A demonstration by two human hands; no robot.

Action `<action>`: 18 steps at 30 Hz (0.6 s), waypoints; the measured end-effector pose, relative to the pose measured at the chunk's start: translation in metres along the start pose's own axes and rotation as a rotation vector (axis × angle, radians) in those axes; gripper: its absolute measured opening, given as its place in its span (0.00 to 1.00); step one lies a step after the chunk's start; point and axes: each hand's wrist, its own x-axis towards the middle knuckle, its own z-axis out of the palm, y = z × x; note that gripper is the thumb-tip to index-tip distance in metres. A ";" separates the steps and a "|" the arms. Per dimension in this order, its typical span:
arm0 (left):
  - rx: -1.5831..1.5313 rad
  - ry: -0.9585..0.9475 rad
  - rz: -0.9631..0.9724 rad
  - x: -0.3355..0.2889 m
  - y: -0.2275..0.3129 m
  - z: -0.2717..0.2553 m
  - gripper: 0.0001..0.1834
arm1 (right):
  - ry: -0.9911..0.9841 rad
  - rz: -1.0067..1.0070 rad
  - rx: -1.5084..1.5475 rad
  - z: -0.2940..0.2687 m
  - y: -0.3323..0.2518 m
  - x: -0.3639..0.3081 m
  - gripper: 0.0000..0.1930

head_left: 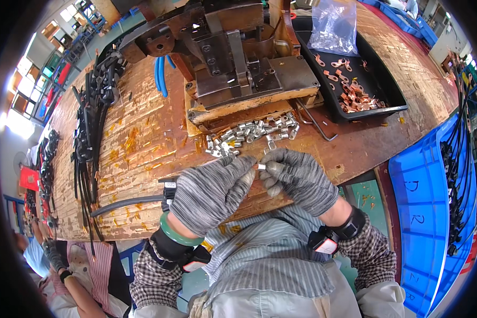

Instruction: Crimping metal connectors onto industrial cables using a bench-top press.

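Head view: both gloved hands, left hand [212,193] and right hand [299,180], pinch one small silver terminal [263,166] together, near silver terminal pile [252,135] on wooden tabletop [143,138].

two gloved hands [259,183], one black tray [392,100], one blue crate [424,222], one clear plastic bag [334,24], one metal press [238,58]

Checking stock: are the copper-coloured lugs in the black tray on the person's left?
No, the black plastic tray holding the copper-coloured metal lugs sits on the wooden bench's right side, beyond the right hand.
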 end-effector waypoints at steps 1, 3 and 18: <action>-0.020 0.010 0.005 -0.001 -0.001 0.001 0.13 | -0.003 0.001 0.000 0.000 -0.001 0.000 0.11; 0.016 -0.023 -0.013 0.000 0.003 -0.003 0.13 | 0.005 0.006 -0.032 0.000 -0.003 0.000 0.11; 0.025 -0.088 -0.077 -0.010 0.010 0.007 0.22 | -0.145 -0.136 -0.423 0.007 -0.019 -0.007 0.11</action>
